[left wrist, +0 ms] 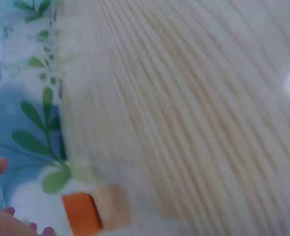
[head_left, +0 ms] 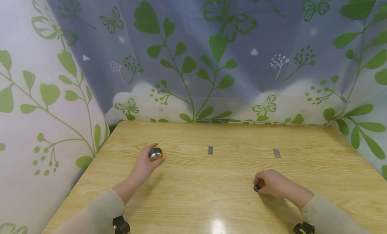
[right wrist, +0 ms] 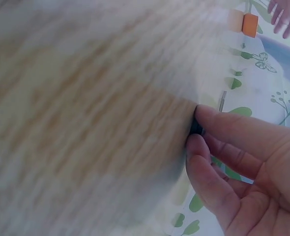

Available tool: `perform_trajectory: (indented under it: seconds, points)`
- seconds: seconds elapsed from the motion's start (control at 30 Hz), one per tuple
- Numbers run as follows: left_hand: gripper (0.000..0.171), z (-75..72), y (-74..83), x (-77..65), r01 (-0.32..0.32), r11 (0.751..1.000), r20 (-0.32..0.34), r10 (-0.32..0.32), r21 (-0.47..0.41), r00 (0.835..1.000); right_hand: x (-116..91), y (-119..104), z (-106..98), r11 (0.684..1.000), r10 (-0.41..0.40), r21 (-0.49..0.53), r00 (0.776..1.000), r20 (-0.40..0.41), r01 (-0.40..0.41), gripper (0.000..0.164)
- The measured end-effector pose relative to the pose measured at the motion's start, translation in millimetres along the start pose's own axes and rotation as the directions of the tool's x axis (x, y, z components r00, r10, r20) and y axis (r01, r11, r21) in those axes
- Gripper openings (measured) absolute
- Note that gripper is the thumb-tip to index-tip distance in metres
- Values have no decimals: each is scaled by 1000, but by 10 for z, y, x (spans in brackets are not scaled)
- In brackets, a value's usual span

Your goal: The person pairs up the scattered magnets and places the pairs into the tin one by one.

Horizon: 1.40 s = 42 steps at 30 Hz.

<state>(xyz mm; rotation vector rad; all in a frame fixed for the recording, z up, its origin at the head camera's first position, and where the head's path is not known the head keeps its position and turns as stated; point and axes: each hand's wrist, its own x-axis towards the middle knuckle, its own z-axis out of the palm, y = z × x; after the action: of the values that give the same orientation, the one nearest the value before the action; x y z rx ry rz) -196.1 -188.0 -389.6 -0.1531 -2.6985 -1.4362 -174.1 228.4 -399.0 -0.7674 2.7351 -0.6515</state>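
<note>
Orange outside and bright metal within, the cup (head_left: pixel 155 155) appears in the head view at the left hand (head_left: pixel 145 162), whose finger and thumb are spread about it. It is probably light and stiff, with a slick interior; its curved outer wall looks the best hold. The right hand (head_left: pixel 270 183) pinches a dark, rounded piece (head_left: pixel 256 188), likely light and hard, best taken by opposite edges. Beyond and between the hands lies a flat grey plate (head_left: pixel 210 150); a second plate (head_left: pixel 276 153) lies beyond the right hand. Both rest on the wood-grained table (head_left: pixel 196 200).

Left wrist view: a gap parts the left hand from the cup's smooth side.

Right wrist view: thumb and fingertip press the piece between them, table contact uncertain; a leaf-printed curtain (right wrist: pixel 282 88) stands beyond the hands.
</note>
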Motion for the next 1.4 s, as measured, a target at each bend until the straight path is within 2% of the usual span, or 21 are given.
perform_trajectory:
  seconds: [0.13, 0.23, 0.33, 0.47, 0.6, 0.7, 0.93, 1.23, 1.4]
  points:
    - [77, -54, -164, 63, 116, 993, 4, -116, -13, 993, -2, 5, 13, 1000, -20, -14, 1000, -6, 20, 16]
    - [84, -58, -269, 112, 217, 976, 37, -216, -33, 976, -3, 8, 18, 1000, -18, -22, 1000, -2, 18, 16]
    - [88, -51, -354, 181, 281, 958, 82, -275, -65, 958, -3, 17, 20, 1000, -13, -23, 1000, 5, 13, 15]
    - [84, -73, -440, 279, 265, 963, 115, -258, -47, 959, -7, 37, 26, 1000, -9, -9, 1000, 12, 9, 14]
    - [71, -111, -514, 341, 230, 973, 134, -230, 13, 964, -21, 64, 19, 999, -7, 33, 1000, 14, 7, 13]
    - [64, -131, -561, 373, 219, 976, 153, -219, 20, 964, -26, 88, -11, 999, -16, 52, 1000, 5, 16, 12]
    - [64, -162, -608, 406, 214, 977, 193, -211, 8, 958, -21, 128, -42, 999, -31, 42, 999, 5, 31, 13]
    - [62, -180, -596, 409, 220, 975, 189, -218, 10, 957, -67, 139, -93, 999, -33, 10, 999, -24, 33, 7]
    - [62, -181, -595, 418, 223, 975, 191, -220, 6, 957, -91, 129, -99, 996, -2, 84, 999, 49, -2, 11]
